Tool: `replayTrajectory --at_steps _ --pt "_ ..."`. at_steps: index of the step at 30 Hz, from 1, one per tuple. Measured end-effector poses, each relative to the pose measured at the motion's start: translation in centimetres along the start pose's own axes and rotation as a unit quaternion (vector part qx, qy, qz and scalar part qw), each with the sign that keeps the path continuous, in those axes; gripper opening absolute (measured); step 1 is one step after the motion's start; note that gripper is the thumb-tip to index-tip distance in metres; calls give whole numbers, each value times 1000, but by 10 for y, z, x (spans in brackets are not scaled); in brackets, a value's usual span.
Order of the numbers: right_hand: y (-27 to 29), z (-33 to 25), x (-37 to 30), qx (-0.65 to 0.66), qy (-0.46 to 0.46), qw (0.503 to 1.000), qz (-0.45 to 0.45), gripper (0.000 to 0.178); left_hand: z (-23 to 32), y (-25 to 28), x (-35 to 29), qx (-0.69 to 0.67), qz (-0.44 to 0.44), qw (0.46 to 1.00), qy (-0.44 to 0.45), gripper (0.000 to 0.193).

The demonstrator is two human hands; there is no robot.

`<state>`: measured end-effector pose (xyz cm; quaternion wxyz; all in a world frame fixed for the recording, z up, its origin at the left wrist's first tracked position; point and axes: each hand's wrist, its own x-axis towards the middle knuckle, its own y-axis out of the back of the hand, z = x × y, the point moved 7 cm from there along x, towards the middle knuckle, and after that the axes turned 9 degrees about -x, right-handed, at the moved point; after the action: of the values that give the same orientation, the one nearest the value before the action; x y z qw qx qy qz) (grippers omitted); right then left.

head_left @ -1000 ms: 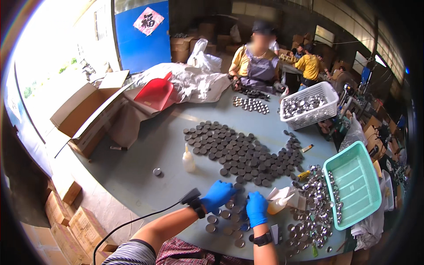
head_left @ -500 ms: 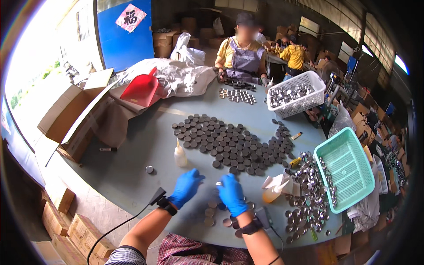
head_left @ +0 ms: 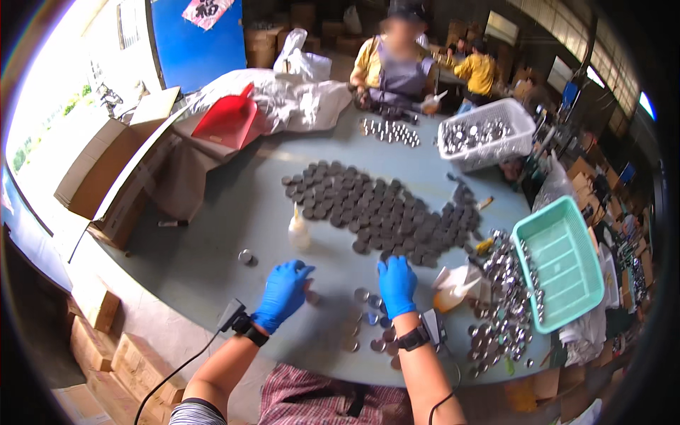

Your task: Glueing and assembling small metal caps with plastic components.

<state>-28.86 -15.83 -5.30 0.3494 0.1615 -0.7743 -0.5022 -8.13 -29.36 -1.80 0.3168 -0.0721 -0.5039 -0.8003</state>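
Observation:
My left hand point(head_left: 282, 296), in a blue glove, is over the near part of the table. Its thumb and fingers are closed on a small round metal cap point(head_left: 309, 285), blurred by motion. My right hand point(head_left: 398, 286), also gloved in blue, reaches to the near edge of a large patch of black discs point(head_left: 368, 205). Its fingers are bent together on a black disc there, partly hidden by the glove. A squeeze bottle point(head_left: 298, 232) with a pointed tip stands beyond my left hand. Several loose round caps point(head_left: 362, 295) lie between my hands.
A single cap point(head_left: 245, 256) lies to the left. Shiny caps point(head_left: 499, 301) are heaped at right beside a green basket point(head_left: 596, 301) and a second bottle point(head_left: 448, 300). Farther off are a white basket point(head_left: 489, 157), a red dustpan point(head_left: 225, 126) and a co-worker point(head_left: 400, 74).
My right hand has moved right and forward to the black discs. The metal piece at its fingertips is no longer there. My left hand has shifted slightly left. The view has shifted slightly.

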Motion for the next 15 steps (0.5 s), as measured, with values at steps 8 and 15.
replayTrajectory --at_steps 8,15 --pt "-23 23 -16 118 -29 992 -45 26 -7 -132 88 5 -42 995 87 24" --pt "-3 46 -18 -57 87 994 15 17 -3 -131 95 -64 -31 996 44 24"
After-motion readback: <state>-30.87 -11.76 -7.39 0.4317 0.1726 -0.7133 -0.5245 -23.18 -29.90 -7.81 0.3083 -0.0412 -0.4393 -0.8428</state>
